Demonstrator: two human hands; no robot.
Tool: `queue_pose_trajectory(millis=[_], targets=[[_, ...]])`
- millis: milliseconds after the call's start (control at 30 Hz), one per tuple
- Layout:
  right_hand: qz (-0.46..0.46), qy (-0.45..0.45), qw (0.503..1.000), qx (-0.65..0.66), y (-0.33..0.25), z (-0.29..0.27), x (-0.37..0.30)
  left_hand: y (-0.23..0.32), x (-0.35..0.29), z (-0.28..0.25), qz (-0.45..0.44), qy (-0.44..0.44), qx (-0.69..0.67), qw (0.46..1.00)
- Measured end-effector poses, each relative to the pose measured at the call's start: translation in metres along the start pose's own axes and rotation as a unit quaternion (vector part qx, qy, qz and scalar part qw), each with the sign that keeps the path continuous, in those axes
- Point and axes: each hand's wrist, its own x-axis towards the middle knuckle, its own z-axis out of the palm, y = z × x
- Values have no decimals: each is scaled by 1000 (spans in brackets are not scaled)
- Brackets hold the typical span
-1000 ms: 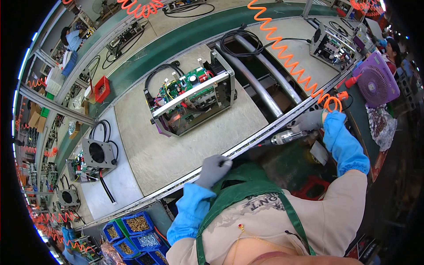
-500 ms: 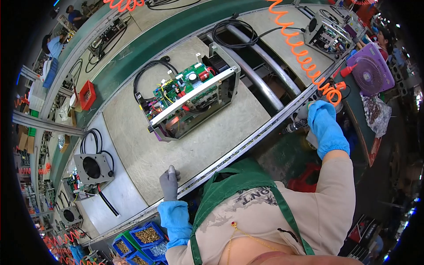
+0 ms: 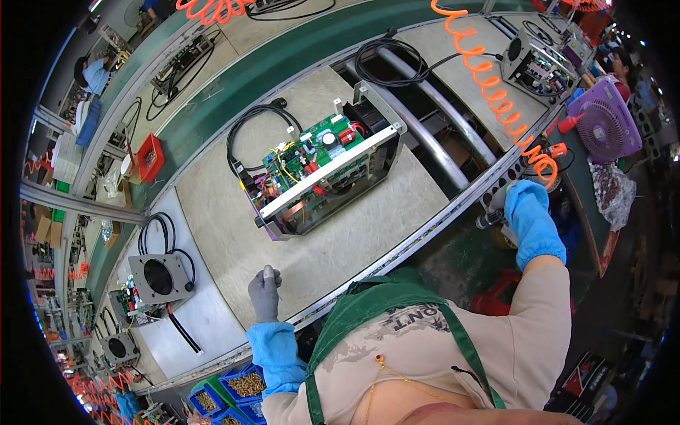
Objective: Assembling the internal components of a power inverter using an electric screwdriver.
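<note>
My left hand (image 3: pixel 265 293), in a grey glove, hovers over the near edge of the bench with its fingers curled in and thumb on top. Whatever it may hold is too small to make out. Off to the right, my gloved right hand (image 3: pixel 499 198) is closed around a power screwdriver (image 3: pixel 486 221), whose nose pokes out toward the left; blue sleeve and shadow hide part of the grip. An opened electrical unit (image 3: pixel 322 173) lies on the bench beyond my left hand, showing a green circuit board (image 3: pixel 319 145), coloured wires and a pale metal rail.
Metal rollers (image 3: pixel 425 127) cross a gap right of the unit. An orange coiled hose (image 3: pixel 489 81) hangs at the right, near a purple fan (image 3: pixel 602 124). Another unit with a round fan opening (image 3: pixel 157 276) stands left. Blue bins (image 3: pixel 244 382) of small metal parts sit below.
The whole view has shifted, so the bench and unit appear lower and farther right. My left hand has moved slightly inward over the bench. The right hand keeps its grip on the screwdriver.
</note>
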Motion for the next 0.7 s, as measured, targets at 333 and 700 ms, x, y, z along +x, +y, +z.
queue_pose_trajectory(millis=[333, 700], targets=[[-25, -96, 993, 59, -30, -43, -40, 3, 18, 15, 16, -26, 7, 1000], [-361, 241, 820, 372, -135, -131, -60, 95, 88, 17, 205, 118, -249, 939]])
